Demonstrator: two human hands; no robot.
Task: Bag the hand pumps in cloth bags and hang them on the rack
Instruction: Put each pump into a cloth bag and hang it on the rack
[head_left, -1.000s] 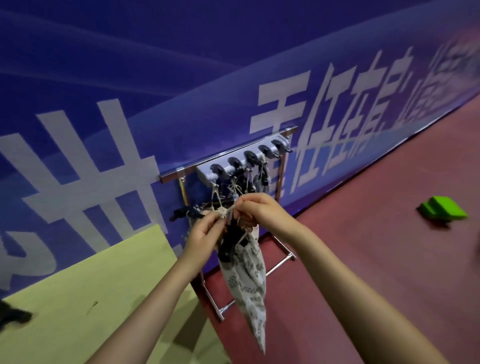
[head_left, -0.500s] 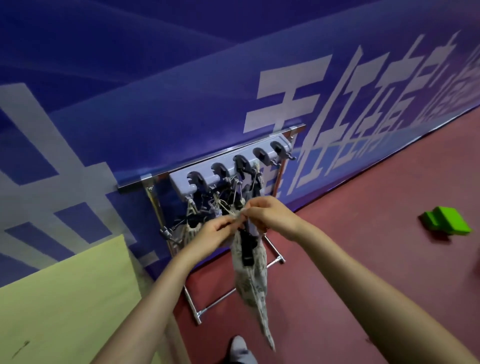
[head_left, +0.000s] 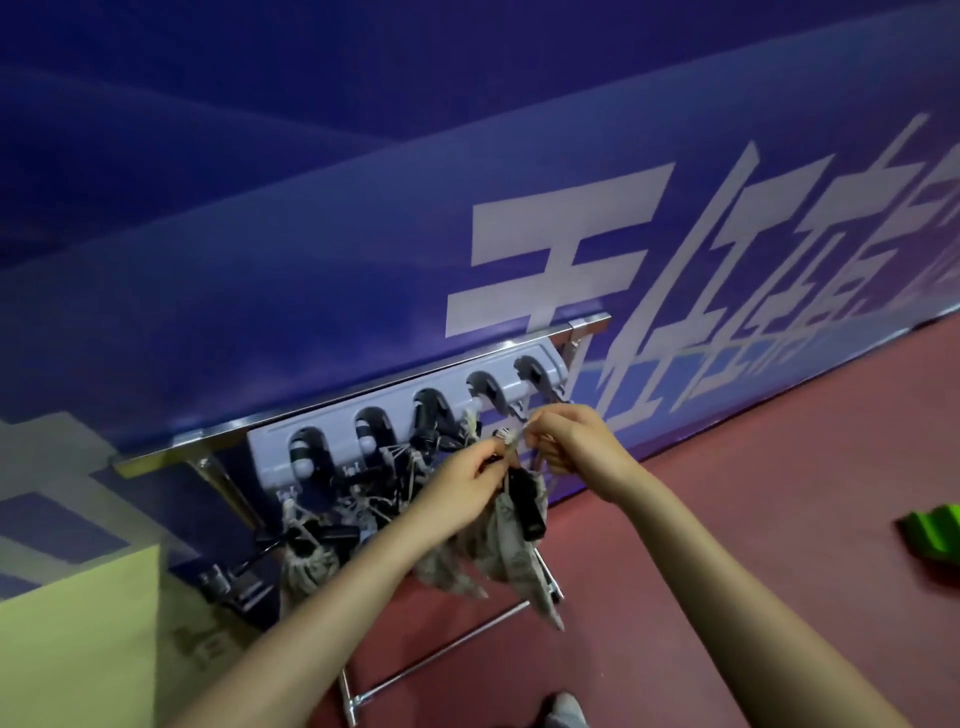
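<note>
A grey hook rack (head_left: 405, 415) on a chrome frame stands against the blue wall, with several dark hooks. Patterned cloth bags with black hand pumps hang from its left and middle hooks (head_left: 306, 561). Both hands hold one more patterned cloth bag (head_left: 511, 551) with a black hand pump (head_left: 527, 506) sticking out of its mouth. My left hand (head_left: 462, 488) pinches the bag's neck. My right hand (head_left: 566, 447) pinches the pale drawstring just below the second hook from the right. The bag hangs down in front of the rack's right half.
The blue banner wall (head_left: 363, 234) with white lettering stands close behind the rack. A yellow-green tabletop (head_left: 78, 649) lies at lower left. The chrome frame's foot bar (head_left: 426, 670) crosses the red floor. A green block (head_left: 935, 532) lies at right; a shoe tip (head_left: 566, 709) shows below.
The view has come nearer the rack and shifted left. Both hands carried the bag up and to the right, close under the rack's right hooks.
</note>
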